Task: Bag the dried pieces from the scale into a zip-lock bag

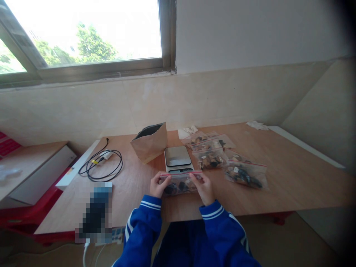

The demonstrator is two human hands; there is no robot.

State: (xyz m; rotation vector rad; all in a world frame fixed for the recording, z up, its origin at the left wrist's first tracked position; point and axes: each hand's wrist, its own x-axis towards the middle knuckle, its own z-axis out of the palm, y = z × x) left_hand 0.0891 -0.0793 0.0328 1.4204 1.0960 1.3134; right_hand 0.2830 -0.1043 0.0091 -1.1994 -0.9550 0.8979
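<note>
Near the table's front edge lies a clear zip bag (pixel 179 186) with a red seal strip and dark and tan pieces inside. My left hand (pixel 159 184) pinches the left end of its seal. At the right end, my right hand (pixel 204 187) grips the same strip between thumb and fingers. Just behind the bag is a kitchen scale (pixel 178 156) with a bare metal plate, its display partly covered by the bag's top. A brown paper pouch (pixel 151 144) stands with its mouth open to the left of the scale.
Several filled zip bags (pixel 211 158) lie right of the scale, one (pixel 244 175) farther right. Crumpled tissue (pixel 190 130) lies behind them. At left, a coiled black cable (pixel 104 165) rests near a pixelated object (pixel 96 211). The wooden table (pixel 294 178) meets the wall behind.
</note>
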